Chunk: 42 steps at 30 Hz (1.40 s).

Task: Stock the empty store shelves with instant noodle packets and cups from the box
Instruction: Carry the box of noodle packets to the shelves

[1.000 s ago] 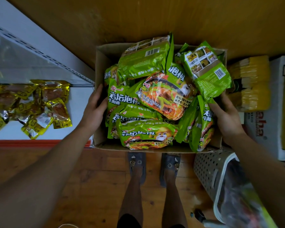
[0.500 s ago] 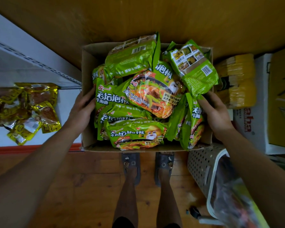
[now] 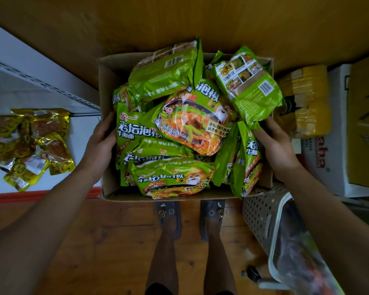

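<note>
Leftward drifted cardboard box [image 3: 107, 86] of crinkly green noodle packets [image 3: 192, 122]; left hand [image 3: 98, 145], right hand [image 3: 276, 146] grip its walls; perforated basket [image 3: 256, 213] lower right.

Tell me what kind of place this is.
Probably a small shop, mid-restocking: a cardboard box crammed with identical green noodle packets, a white shelf at left holding gold snack packets, and printed cartons at right.

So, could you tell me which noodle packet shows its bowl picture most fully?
The centre packet, face up atop the pile; others are part-buried, edge-on or back up.
</note>
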Each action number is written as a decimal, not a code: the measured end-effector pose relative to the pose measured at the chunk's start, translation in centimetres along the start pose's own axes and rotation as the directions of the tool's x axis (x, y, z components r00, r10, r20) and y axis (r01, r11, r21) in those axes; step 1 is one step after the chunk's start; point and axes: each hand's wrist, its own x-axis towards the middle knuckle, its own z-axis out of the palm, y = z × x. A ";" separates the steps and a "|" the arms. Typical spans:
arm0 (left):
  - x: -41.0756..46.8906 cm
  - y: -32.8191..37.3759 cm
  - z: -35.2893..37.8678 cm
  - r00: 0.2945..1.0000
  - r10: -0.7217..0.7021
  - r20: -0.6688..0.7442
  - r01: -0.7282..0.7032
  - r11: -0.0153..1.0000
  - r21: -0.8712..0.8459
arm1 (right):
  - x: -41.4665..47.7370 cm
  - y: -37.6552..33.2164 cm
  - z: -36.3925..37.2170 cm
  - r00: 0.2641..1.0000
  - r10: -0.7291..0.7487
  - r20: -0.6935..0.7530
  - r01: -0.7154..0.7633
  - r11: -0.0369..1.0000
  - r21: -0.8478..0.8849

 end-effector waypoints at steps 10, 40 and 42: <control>-2.5 1.4 0.9 0.999 0.035 -0.022 -0.037 0.997 -0.064 | -2.3 -1.8 -1.1 0.999 -0.044 -0.011 0.043 0.997 -0.066; -33.3 4.9 -5.2 0.983 -0.009 -0.181 -0.020 0.987 -0.159 | -26.6 -9.6 0.3 0.976 -0.139 0.165 0.171 0.964 -0.204; -36.7 3.6 -5.7 0.974 -0.032 -0.226 -0.008 0.985 -0.173 | -28.1 -9.4 0.4 0.967 -0.141 0.214 0.188 0.958 -0.218</control>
